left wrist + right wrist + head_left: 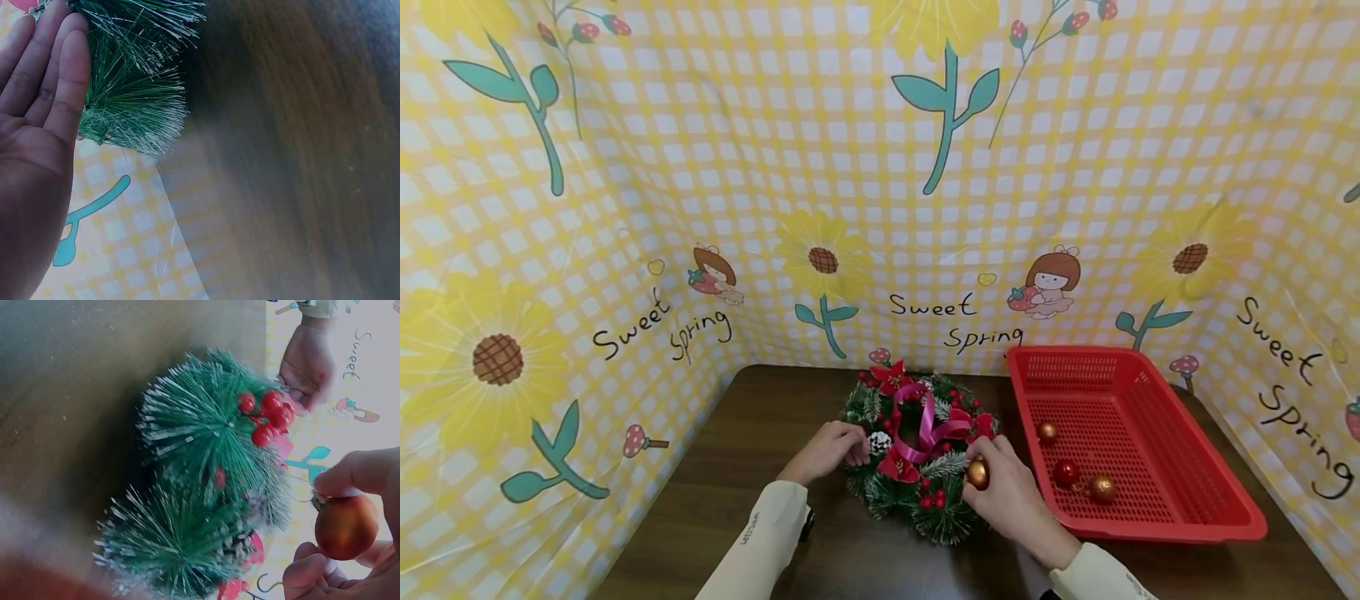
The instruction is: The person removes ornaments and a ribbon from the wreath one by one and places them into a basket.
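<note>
A green Christmas wreath [880, 492] lies on the table, with red poinsettias, red berries, a frosted pine cone [879, 442] and a looped pink ribbon [927, 421]. Between thumb and fingers of my right hand [1009, 498] is a gold Christmas ball [345, 527], held over the wreath's right side. A thin hanging loop shows at the ball's cap in the right wrist view. My left hand [833, 452] is at the wreath's left edge beside the pine cone. In the left wrist view its fingers [70, 75] are nearly straight against the greenery; their tips are partly cut off.
A red plastic basket [1165, 529] stands right of the wreath. Inside are two gold balls [1102, 488] and a red ball [1066, 473]. Yellow checked cloth [850, 217] hangs behind and at both sides of the dark wooden table [722, 492].
</note>
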